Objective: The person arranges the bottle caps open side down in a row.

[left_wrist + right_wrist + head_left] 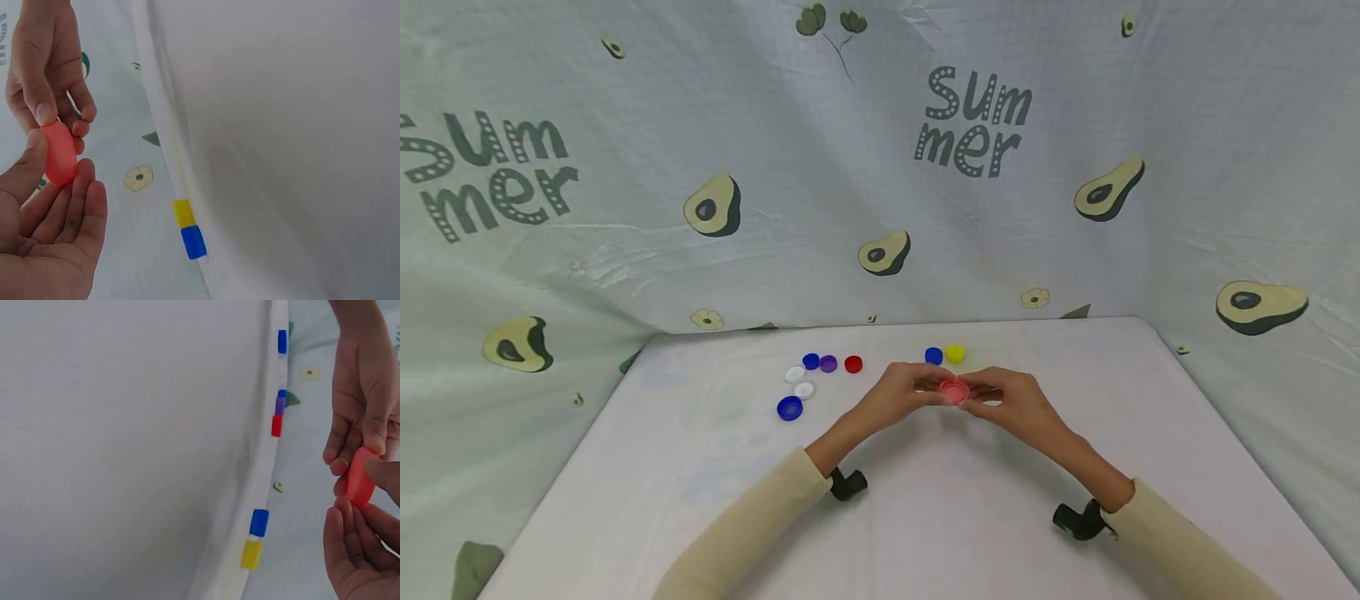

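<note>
A pinkish-red bottle cap (954,392) is held up above the white table between both hands. My left hand (901,387) pinches its left edge with thumb and fingertips, and my right hand (1011,400) pinches the right edge. In the left wrist view the cap (60,153) stands on edge, with the left hand (56,244) below and the right hand (50,69) above. The right wrist view shows the cap (361,477) tilted between thumbs and fingers. Just behind the hands lie a blue cap (933,356) and a yellow cap (955,354).
On the left of the table (715,500) lie a large blue cap (789,408), two white caps (804,390), a smaller blue cap (811,361), a purple cap (828,363) and a red cap (853,364). A printed curtain (797,192) hangs behind the table.
</note>
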`<action>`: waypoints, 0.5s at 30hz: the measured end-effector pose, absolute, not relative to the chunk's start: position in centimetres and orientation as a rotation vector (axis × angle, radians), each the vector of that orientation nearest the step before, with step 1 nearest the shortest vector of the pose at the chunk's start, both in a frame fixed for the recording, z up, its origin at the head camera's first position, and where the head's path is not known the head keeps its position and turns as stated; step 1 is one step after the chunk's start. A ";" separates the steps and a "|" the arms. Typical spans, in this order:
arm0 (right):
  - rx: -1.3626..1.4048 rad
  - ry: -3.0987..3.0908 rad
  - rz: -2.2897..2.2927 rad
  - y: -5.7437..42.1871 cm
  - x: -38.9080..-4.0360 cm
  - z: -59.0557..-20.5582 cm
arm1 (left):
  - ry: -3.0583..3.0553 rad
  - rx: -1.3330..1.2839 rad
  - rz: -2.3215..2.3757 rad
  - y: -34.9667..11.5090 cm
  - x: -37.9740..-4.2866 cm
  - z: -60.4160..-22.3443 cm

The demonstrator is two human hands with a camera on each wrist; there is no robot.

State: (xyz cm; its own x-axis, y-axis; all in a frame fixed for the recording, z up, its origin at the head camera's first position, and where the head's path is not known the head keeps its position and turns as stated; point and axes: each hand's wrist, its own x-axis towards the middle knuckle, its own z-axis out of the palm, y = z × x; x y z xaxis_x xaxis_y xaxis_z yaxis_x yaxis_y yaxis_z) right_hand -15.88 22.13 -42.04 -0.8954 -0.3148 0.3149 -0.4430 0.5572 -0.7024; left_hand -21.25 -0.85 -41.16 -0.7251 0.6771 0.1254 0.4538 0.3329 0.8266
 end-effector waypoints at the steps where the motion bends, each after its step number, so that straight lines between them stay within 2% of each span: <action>1: 0.646 -2.623 1.253 22.4 -15.8 -42.1 | 2.358 1.026 1.338 -0.6 -21.3 -41.1; 7: 0.634 -2.508 1.167 24.4 -14.9 -42.6 | 2.350 1.055 1.351 1.6 -21.4 -41.0; 15: 0.674 -2.299 1.058 25.8 -14.9 -42.9 | 2.379 0.961 1.459 4.1 -21.3 -41.1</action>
